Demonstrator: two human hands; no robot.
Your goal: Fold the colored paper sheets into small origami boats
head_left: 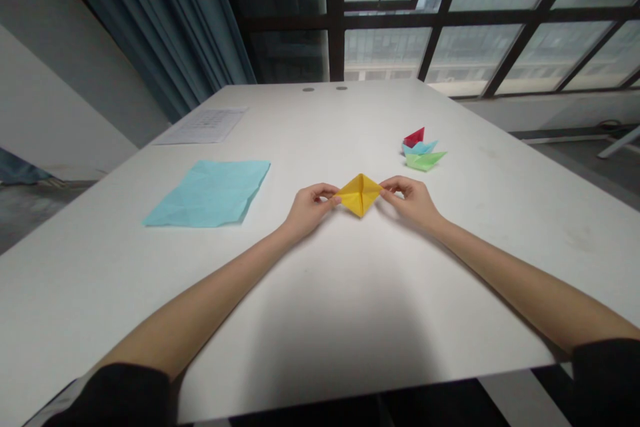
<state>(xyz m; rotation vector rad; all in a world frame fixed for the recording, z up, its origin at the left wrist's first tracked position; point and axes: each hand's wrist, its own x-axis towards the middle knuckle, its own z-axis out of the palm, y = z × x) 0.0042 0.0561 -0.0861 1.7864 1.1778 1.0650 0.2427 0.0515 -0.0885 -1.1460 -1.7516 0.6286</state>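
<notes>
Between my two hands is a folded piece of yellow origami paper, diamond-shaped, with a crease running down its middle. My left hand pinches its left corner between thumb and fingers. The right corner is pinched the same way by my right hand. Just beyond my right hand stand three small folded paper boats: a red boat, a light blue boat and a green boat, set close together. To the left of my left hand lies a flat light blue cloth or paper sheet.
The white table reaches from my forearms toward the windows. A printed sheet of paper lies by its far left edge. Two round grey discs show at the far end. A blue curtain hangs behind on the left.
</notes>
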